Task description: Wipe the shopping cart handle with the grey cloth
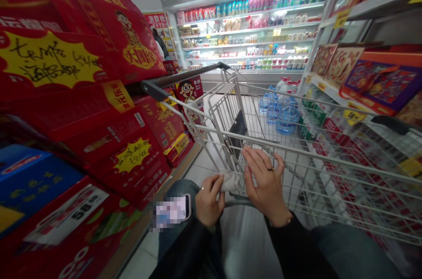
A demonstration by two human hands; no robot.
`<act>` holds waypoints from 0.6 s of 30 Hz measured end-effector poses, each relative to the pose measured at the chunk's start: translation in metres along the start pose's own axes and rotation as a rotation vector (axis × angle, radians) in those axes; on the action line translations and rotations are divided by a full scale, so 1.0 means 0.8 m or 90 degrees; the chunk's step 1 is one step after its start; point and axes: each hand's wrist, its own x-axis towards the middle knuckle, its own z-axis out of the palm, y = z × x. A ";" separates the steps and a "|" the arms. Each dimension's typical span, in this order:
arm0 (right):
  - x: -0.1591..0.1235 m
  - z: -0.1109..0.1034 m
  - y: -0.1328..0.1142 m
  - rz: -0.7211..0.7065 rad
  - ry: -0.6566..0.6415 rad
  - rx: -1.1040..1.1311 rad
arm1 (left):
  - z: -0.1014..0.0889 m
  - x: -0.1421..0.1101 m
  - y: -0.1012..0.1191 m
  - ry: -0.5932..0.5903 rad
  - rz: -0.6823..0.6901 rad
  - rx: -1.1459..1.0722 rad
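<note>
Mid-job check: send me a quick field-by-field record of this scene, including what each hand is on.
Setting: supermarket aisle, refrigerated display case ahead
Left hand: pinching a crumpled pale cloth or tissue
Right hand: fingers spread, touching the same item, ring on one finger
Cart: wire shopping cart directly in front of the hands
Phone: phone with a blurred screen, just left of the left hand
Left side: stacked red gift boxes
Beyond the mesh: large blue water jugs
</note>
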 end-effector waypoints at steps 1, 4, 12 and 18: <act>0.000 0.001 0.000 0.003 -0.004 -0.001 | 0.003 -0.002 0.000 -0.007 0.003 0.002; -0.001 0.001 0.001 0.004 -0.014 -0.005 | 0.026 -0.023 0.002 -0.097 -0.003 0.000; -0.001 -0.001 0.002 -0.002 -0.024 -0.007 | 0.003 0.005 0.016 0.045 0.010 -0.043; -0.002 0.002 0.001 0.009 -0.008 0.004 | -0.029 0.074 0.022 0.229 0.051 -0.010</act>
